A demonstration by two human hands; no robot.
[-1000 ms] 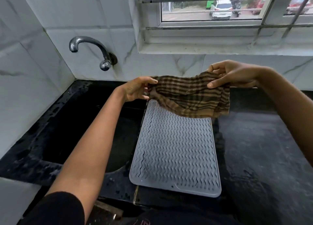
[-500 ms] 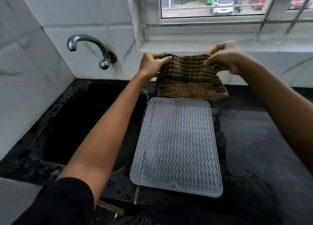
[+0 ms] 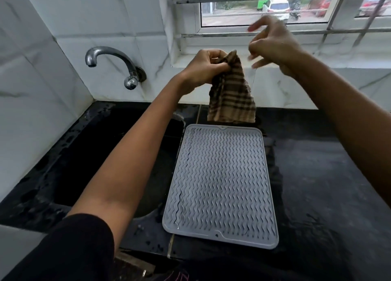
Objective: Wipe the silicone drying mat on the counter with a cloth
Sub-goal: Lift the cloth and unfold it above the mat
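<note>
A grey silicone drying mat [image 3: 222, 185] with wavy ridges lies flat on the black counter, its left edge at the sink's rim. A brown checked cloth [image 3: 231, 94] hangs bunched above the mat's far edge, clear of the mat. My left hand [image 3: 203, 68] grips the cloth's top. My right hand [image 3: 273, 43] is raised to the right of the cloth, blurred, fingers apart; a thin loose thread runs down from near its fingers, and whether it holds the thread I cannot tell.
A black sink [image 3: 88, 153] lies left of the mat under a chrome tap [image 3: 118, 65] on the tiled wall. The black counter [image 3: 321, 185] stretches to the right. A barred window [image 3: 275, 7] and its sill are behind the hands.
Both hands held the cloth spread wide; now my right hand has let go and lifted up to the right. The cloth hangs bunched from my left hand alone.
</note>
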